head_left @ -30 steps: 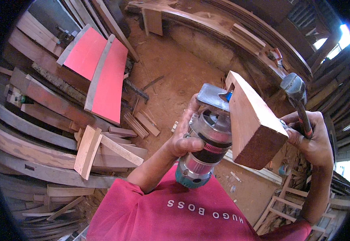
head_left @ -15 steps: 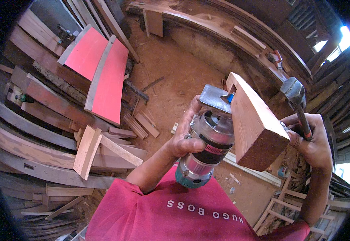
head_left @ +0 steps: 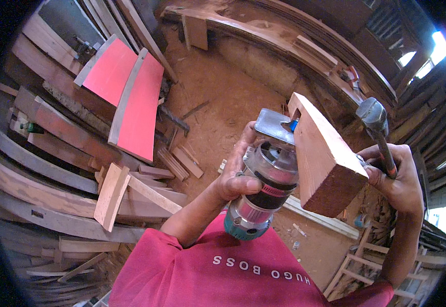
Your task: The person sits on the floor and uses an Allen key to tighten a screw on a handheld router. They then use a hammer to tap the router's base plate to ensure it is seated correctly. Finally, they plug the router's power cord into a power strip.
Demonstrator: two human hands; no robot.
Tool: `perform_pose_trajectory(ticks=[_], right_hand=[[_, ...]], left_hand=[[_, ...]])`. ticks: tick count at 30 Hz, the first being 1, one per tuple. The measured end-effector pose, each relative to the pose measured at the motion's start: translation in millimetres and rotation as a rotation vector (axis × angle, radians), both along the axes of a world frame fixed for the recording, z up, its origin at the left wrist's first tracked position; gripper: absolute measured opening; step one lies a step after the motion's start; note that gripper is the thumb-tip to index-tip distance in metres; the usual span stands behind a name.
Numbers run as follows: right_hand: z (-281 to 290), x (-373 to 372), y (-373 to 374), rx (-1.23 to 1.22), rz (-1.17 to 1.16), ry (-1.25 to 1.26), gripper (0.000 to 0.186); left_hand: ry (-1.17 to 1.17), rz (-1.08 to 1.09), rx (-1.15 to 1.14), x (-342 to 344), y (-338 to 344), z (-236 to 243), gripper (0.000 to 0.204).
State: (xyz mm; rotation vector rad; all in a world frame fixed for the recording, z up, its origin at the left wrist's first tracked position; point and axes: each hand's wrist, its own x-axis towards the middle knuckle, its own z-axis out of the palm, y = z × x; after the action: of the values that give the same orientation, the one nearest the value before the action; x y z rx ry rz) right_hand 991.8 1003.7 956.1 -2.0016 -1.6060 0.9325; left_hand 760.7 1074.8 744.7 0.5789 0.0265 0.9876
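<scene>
A trim router (head_left: pixel 266 189) with a teal end, silver body and clear guard is in my left hand (head_left: pixel 235 176), its fingers wrapped round the side and the thumb across the front. The router's metal base plate (head_left: pixel 273 124) faces away from me, close beside a wooden block (head_left: pixel 321 158). A blue bit (head_left: pixel 294 124) shows at the plate's notch, right by the block's face; whether they touch I cannot tell. Near its far end the block has a cut slot (head_left: pixel 297 112). My right hand (head_left: pixel 404 179) grips the block's right side and also a hammer (head_left: pixel 373 115), head up.
Two red-faced panels (head_left: pixel 140 107) lie on stacked boards at the left. Wood offcuts (head_left: pixel 111 197) rest nearer on that pile. A long bench (head_left: pixel 264 30) with planks and a red-handled tool (head_left: pixel 353 77) runs across the far side. A wooden ladder-like frame (head_left: pixel 361 266) lies at lower right.
</scene>
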Motion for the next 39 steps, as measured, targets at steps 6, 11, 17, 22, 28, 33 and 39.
perform_pose_trajectory(ticks=[6,11,17,22,28,33,39], right_hand=[[-13,17,-4,0.332,0.164,-0.143,0.044],[-32,36,-34,0.749,-0.249,-0.249,0.025],[-108,2,-28,1.071,-0.279,-0.061,0.027],[-141,-49,2,1.044,-0.495,0.118,0.026],[-142,-57,7,0.904,-0.649,0.137,0.025],[-150,-57,12,1.019,-0.585,0.15,0.021],[-158,-59,19,0.913,-0.581,0.74,0.026]], left_hand=[[0.092,0.075,-0.029,3,-9,-1,0.12],[0.167,0.09,0.011,-8,-3,0,0.119],[0.155,0.039,-0.003,-7,4,-25,0.117],[0.168,0.023,-0.051,2,1,-11,0.112],[0.202,0.044,0.007,-2,-4,-34,0.11],[0.307,0.125,0.092,0,-5,-42,0.116],[0.246,0.028,0.098,-2,-4,-55,0.11]])
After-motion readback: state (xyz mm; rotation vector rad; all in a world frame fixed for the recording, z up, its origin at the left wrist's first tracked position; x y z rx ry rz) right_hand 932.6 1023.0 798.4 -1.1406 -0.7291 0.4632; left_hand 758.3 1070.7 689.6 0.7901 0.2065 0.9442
